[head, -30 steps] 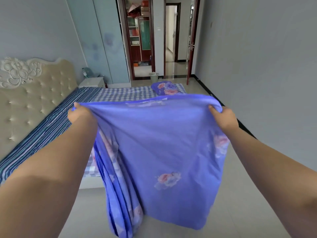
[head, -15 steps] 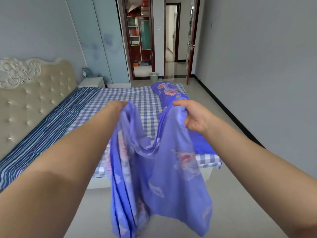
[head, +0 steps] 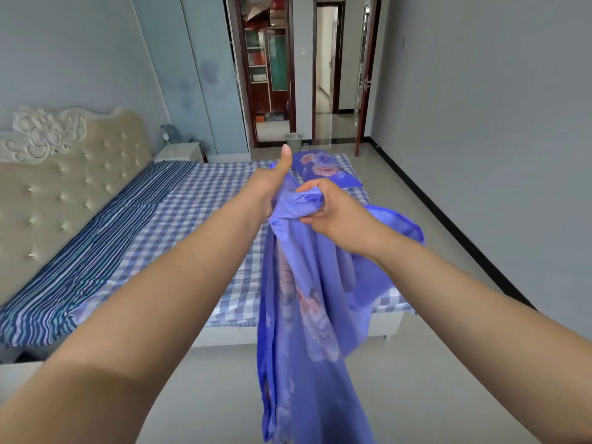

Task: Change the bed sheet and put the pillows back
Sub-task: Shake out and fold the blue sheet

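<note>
Both hands raised together in front of the person, over the foot side of the bed (head: 179,219). Left hand (head: 269,190) grips the gathered top of the blue floral sheet (head: 307,315), thumb pointing up. Right hand (head: 333,213) has its fingers curled round the same bunch, touching the left. Sheet hangs with its long axis vertical, lower end toward the floor (head: 432,395). Floral pillow (head: 323,168) lies on the far corner of the checked mattress.
</note>
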Demonstrator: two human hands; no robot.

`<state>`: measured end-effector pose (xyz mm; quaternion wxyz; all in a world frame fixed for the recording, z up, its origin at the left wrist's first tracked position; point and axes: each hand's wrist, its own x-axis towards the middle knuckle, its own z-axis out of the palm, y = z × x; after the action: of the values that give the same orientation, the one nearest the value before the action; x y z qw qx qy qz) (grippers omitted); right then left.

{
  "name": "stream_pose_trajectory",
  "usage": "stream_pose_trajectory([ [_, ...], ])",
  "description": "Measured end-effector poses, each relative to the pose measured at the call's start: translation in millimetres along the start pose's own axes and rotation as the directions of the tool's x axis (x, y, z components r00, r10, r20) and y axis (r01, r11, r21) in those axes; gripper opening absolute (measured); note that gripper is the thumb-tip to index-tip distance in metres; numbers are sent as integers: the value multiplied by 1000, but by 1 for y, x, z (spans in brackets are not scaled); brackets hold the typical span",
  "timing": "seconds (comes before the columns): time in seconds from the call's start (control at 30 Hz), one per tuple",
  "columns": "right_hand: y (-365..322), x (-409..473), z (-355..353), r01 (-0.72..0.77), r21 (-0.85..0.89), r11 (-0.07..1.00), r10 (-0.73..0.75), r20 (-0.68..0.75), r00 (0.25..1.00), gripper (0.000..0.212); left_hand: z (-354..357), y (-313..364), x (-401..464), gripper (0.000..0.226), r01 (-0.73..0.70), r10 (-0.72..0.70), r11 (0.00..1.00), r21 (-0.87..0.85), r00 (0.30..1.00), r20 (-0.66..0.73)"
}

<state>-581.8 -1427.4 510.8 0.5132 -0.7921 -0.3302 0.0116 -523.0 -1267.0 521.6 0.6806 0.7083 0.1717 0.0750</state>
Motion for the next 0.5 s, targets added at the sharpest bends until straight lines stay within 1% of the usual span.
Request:
stream_pose_trajectory([
  [0.03, -1, 0, 1, 6, -36, 999, -6, -4, 1000, 30, 1, 0, -7, 71, 28, -28, 1000, -7, 998, 58],
  [0.07, -2, -1, 0, -4, -30, 1000, 4, -14, 1000, 27, 3, -1, -14, 70, 51, -47, 998, -27, 991, 122],
  [0.13, -4, 0, 0, -79, 57, 995, 82, -51, 995, 19, 6, -6, -23, 65, 73, -44, 991, -116, 971, 236],
  [0.17, -5, 0, -2, -111, 77, 991, 117, -86, 989, 12, 7, -8, -26, 63, 68, -24, 985, -159, 964, 266],
  [0.2, -5, 0, -5, -119, 18, 993, 120, -130, 984, 12, 7, -11, -30, 62, 58, 0, 980, -190, 956, 293],
  [0.23, -7, -1, -9, -111, -101, 989, 94, -164, 982, 23, 7, -13, -32, 63, 49, 21, 975, -215, 950, 310],
  [0.27, -9, -3, -13, -103, -258, 961, 57, -181, 982, 34, 7, -14, -35, 62, 47, 35, 971, -236, 943, 332],
  [0.33, -14, -8, -18, -107, -550, 828, -30, -234, 972, 47, 9, -16, -42, 50, 74, 17, 967, -243, 935, 355],
  [0.37, -15, -10, -19, -111, -631, 768, -70, -255, 964, 49, 11, -17, -45, 49, 101, 4, 961, -259, 928, 373],
  [0.4, -16, -12, -19, -98, -669, 737, -114, -266, 957, 48, 13, -17, -50, 52, 130, -12, 952, -277, 920, 392],
  [0.43, -14, -13, -17, -65, -680, 730, -167, -270, 948, 46, 15, -17, -52, 55, 151, -20, 943, -297, 915, 403],
  [0.5, -11, -16, -15, 41, -642, 765, -300, -300, 905, 40, 17, -16, -59, 50, 173, -31, 928, -331, 919, 393],
])
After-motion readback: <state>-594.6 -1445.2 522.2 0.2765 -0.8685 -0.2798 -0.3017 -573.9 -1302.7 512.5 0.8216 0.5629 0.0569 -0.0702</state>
